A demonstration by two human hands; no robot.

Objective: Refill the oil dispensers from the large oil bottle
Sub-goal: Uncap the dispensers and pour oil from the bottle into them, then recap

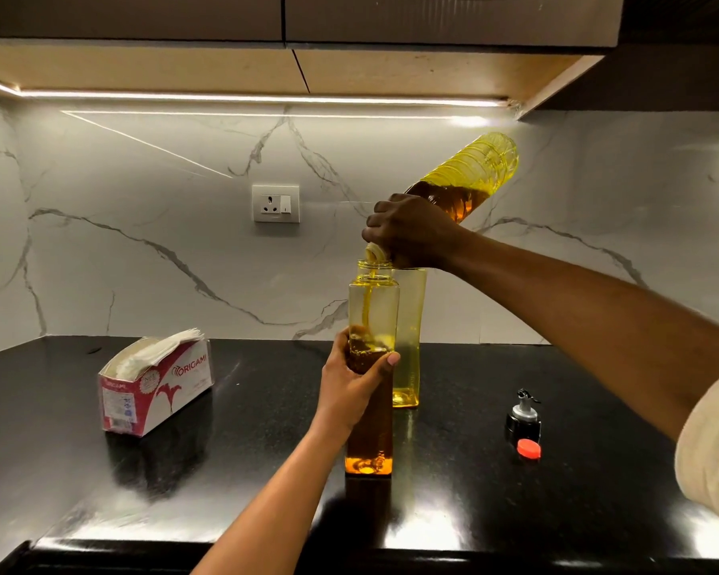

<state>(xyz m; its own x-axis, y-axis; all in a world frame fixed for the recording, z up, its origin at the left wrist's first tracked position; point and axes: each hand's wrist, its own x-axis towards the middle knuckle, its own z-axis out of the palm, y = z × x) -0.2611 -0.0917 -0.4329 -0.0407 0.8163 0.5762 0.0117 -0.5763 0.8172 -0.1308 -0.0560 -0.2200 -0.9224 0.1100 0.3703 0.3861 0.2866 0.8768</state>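
My right hand (407,230) grips the neck of the large oil bottle (474,176), which is tilted mouth-down to the left. A thin stream of oil runs from it into the open top of a tall clear dispenser (372,309) standing upright on the black counter. Amber oil fills roughly the lower half of that dispenser. My left hand (349,383) holds the dispenser around its middle. A second dispenser (407,359), yellow-tinted and nearly empty, stands just behind and to the right.
A black-and-silver pourer cap (523,417) and a red bottle cap (529,449) lie on the counter (245,450) at right. An open tissue box (154,388) sits at left. A wall socket (275,203) is on the marble backsplash; cabinets hang overhead.
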